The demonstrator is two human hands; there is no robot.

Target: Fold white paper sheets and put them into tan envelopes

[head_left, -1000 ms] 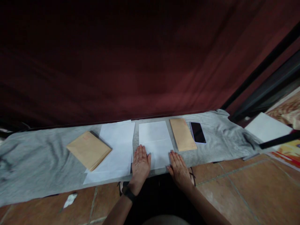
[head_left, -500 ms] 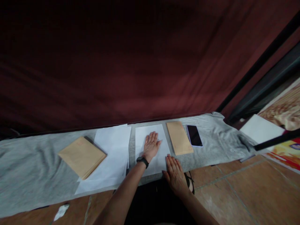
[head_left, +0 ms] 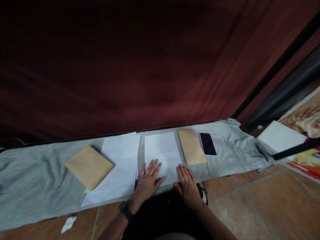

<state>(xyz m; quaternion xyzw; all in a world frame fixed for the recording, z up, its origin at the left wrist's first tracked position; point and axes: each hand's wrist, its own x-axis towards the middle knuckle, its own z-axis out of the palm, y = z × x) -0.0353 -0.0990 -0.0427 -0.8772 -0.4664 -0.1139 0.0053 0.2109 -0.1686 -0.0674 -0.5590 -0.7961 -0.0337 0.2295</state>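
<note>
A white sheet of paper [head_left: 161, 146] lies flat in front of me on a grey cloth. My left hand [head_left: 148, 180], with a dark band on its wrist, rests on the sheet's near left part, fingers spread. At the near right corner of the paper lies my right hand [head_left: 187, 185], fingers stretched out and close together. Just right of the sheet is a brown paper envelope [head_left: 192, 146]. To the left, a stack of brown envelopes [head_left: 88, 166] sits partly over a pile of white sheets [head_left: 120, 156].
The grey cloth [head_left: 37, 176] covers a long narrow surface against a dark red curtain [head_left: 150, 83]. A phone [head_left: 208, 144] lies right of the single envelope. Dark poles [head_left: 275, 70] stand at the right. A scrap of white paper [head_left: 68, 224] is on the tiled floor [head_left: 252, 196].
My left hand has slid from the middle of the sheet back toward me and to the left, spreading its fingers. My right hand has stayed at the sheet's near right corner.
</note>
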